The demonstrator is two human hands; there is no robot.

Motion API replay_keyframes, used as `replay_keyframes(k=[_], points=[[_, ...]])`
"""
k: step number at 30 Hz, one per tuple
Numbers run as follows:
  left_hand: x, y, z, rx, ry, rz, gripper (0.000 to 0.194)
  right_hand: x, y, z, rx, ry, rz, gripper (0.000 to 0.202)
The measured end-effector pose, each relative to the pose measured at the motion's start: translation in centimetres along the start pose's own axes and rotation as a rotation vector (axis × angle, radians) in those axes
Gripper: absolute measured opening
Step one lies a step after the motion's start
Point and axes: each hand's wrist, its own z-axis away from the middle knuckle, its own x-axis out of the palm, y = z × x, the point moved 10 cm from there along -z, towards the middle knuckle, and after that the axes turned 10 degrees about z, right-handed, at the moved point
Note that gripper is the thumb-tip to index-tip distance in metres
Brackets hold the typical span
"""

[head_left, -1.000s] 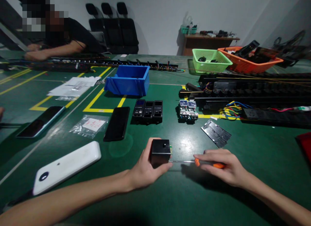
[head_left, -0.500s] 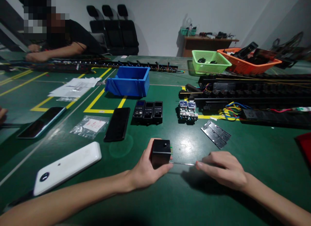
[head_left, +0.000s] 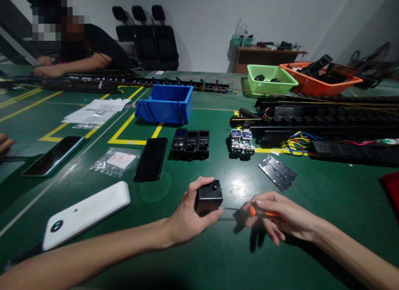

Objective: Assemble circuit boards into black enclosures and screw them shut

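My left hand [head_left: 188, 217] is closed around a small black box-shaped module [head_left: 209, 198], with a row of gold pins along its right side. In my right hand [head_left: 282, 213] is a screwdriver [head_left: 253, 211] with an orange and black handle. Its thin metal shaft points left and meets the lower right side of the module; the tip is hidden. Beyond my hands stand several black modules [head_left: 190, 144] side by side and some bare circuit boards [head_left: 242, 142]. Black plastic panels [head_left: 277, 172] lie above my right hand.
A blue bin [head_left: 165, 105], a black phone [head_left: 150, 159], a plastic bag [head_left: 115, 161] and a white device [head_left: 87, 215] lie on the left. Black rails with wires [head_left: 299, 142] fill the right, before green [head_left: 271, 80] and orange baskets [head_left: 321, 80]. A person [head_left: 93, 48] sits across the table.
My right hand has turned and its fingers have spread lower, bringing the orange handle into sight. The left index finger now lies over the module's top, and the module has shifted slightly right.
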Motion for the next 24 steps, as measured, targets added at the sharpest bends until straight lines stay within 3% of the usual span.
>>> replay_keyframes(k=[4, 10, 13, 17, 20, 24], points=[[0.3, 0.4, 0.0, 0.002, -0.025, -0.024, 0.066, 0.0, -0.7, -0.1, -0.091, 0.009, 0.132, 0.029], [0.2, -0.2, -0.1, -0.112, -0.023, -0.046, 0.064, -0.5, -2.7, 1.0, -0.282, 0.158, 0.349, 0.026], [0.0, -0.2, -0.2, -0.118, -0.002, -0.043, 0.064, 0.0, -4.5, 2.1, -0.490, 0.228, 0.606, 0.022], [0.0, -0.1, -0.3, -0.121, -0.002, -0.045, 0.063, 2.2, -7.1, 4.3, -0.892, 0.291, 1.017, 0.029], [0.2, -0.1, -0.4, -0.118, -0.017, -0.047, 0.064, 3.7, -7.2, 5.6, -1.110, 0.285, 1.253, 0.035], [0.1, -0.1, -0.4, -0.105, -0.012, -0.077, 0.065, 4.7, -6.2, 7.0, -1.257, 0.386, 1.624, 0.033]])
